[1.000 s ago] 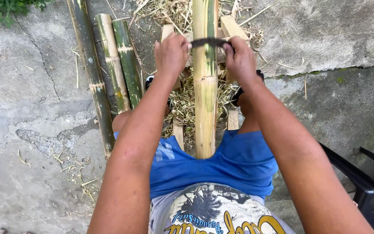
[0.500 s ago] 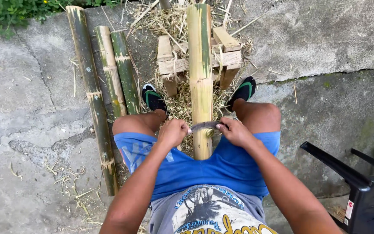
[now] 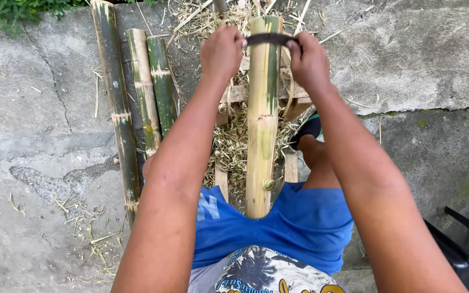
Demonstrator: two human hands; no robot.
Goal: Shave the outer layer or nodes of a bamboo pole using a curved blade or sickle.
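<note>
A thick bamboo pole [image 3: 261, 125], mostly scraped pale with some green skin left, runs away from me between my knees onto a low wooden stand [image 3: 234, 95]. A dark curved blade [image 3: 270, 38] lies across the pole near its far end. My left hand [image 3: 222, 51] grips the blade's left end and my right hand [image 3: 309, 61] grips its right end, both arms stretched forward.
Three green bamboo poles [image 3: 137, 97] lie side by side on the concrete at the left. Pale shavings [image 3: 234, 146] are heaped under the stand. A black plastic chair [image 3: 465, 244] stands at the lower right. Grass edges the top left.
Both hands have pushed the blade up the pole, from close to my lap half a second ago out to its far end.
</note>
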